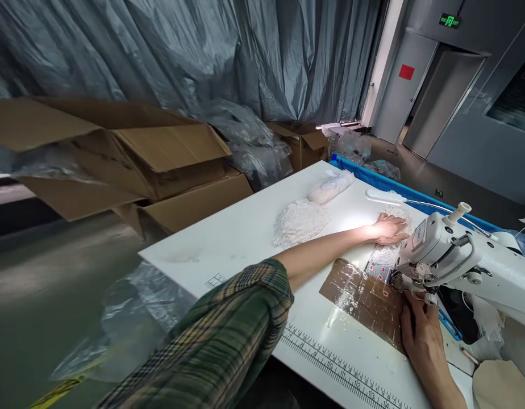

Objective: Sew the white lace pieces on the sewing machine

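My left hand (390,229) reaches across the table and lies on a heap of white lacy strip (387,254), just behind the sewing machine's head, its fingers stretched out over the strip. My right hand (423,329) is close by the needle area of the white sewing machine (428,244), at the right edge of a brown taped plate (356,292). Its fingers are bent together, with the tips partly behind the machine head; what they hold, if anything, is hidden. Between the hands is a metal plate with red marks (376,271).
A second heap of white lacy strip (300,222) and a wrapped white bundle (330,187) lie on the white table (245,244). A white lamp (386,196) and blue thread snips (450,325) are near the machine. Cardboard boxes (173,147) stand left.
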The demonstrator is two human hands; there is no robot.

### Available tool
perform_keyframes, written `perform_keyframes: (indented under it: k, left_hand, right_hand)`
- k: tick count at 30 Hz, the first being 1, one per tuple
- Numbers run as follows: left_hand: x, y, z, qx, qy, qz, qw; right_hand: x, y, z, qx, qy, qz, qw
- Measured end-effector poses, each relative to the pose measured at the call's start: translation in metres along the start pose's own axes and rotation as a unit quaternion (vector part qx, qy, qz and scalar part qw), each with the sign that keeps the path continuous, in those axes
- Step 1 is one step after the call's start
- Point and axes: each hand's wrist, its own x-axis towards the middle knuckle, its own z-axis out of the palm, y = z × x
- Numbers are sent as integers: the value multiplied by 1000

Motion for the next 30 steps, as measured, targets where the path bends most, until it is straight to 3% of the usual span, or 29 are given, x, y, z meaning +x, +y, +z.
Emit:
perform_keyframes:
  k: [6,10,15,19,25,30]
  left_hand:
    - [-49,-6,-23,0,-3,34,999]
    - [-96,-35,-51,-23,58,38,997]
    - [-159,-76,-103,-63,124,-69,988]
    - [-203,-86,-130,-81,143,-139,977]
    - [-233,-78,-117,-134,60,-169,975]
    - [-232,-79,-107,-138,80,-172,972]
  right_hand:
    - [-2,1,2,-27,4,-6,1000]
    - [-1,2,0,-38,-1,-24,999]
    - [-2,5,0,-22,-8,-33,999]
    - [-2,11,2,-16,13,-46,999]
    - [0,13,0,-18,19,-51,998]
    - [1,12,-2,-15,20,-48,999]
